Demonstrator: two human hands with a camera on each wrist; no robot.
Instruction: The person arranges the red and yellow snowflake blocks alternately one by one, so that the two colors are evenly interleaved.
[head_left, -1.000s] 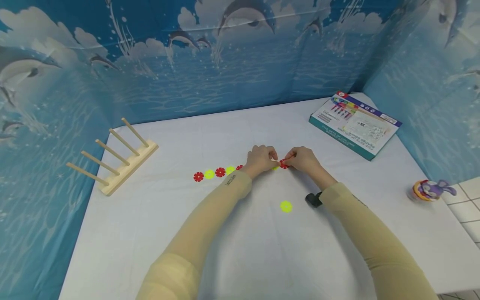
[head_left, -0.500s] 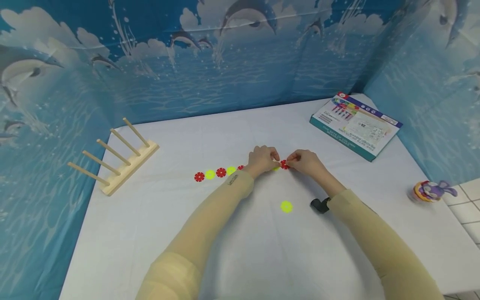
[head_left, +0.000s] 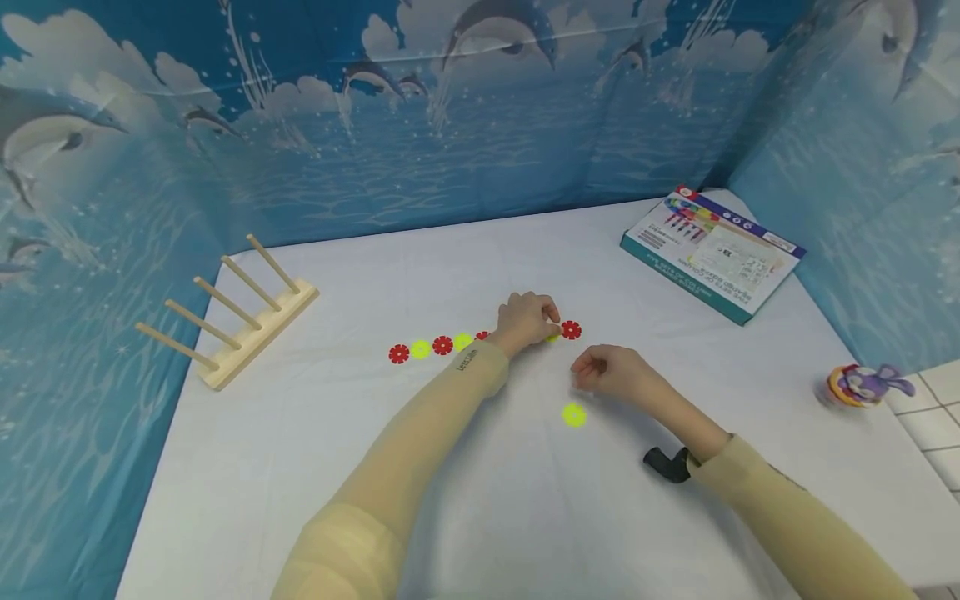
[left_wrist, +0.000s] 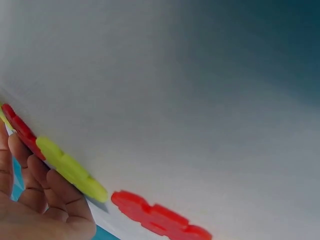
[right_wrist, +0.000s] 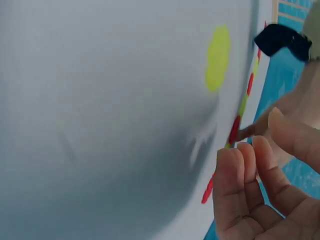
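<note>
A line of red and yellow flower-shaped discs (head_left: 442, 345) lies across the white table, its middle covered by my left hand (head_left: 522, 319) and sleeve. With forefinger and thumb bent together, this hand pinches at a yellow disc (head_left: 552, 338) near the line's right end. A red disc (head_left: 572, 330) lies just beyond the fingertips. My other fingers are beside a red disc (left_wrist: 22, 131) and a yellow disc (left_wrist: 72, 169) in the left wrist view. My right hand (head_left: 613, 373) hovers with loosely curled fingers, holding nothing, above a loose yellow disc (head_left: 574, 415).
A wooden stand with several upright pegs (head_left: 258, 333) is at the left. A flat printed box (head_left: 712, 254) lies at the back right. Near the right edge sits a small purple rabbit-eared toy (head_left: 858, 383). Dolphin-patterned curtains (head_left: 465, 150) hang behind the table.
My right hand has let go of the red disc at the line's right end and drawn back toward the loose yellow disc. The left hand has stayed in place.
</note>
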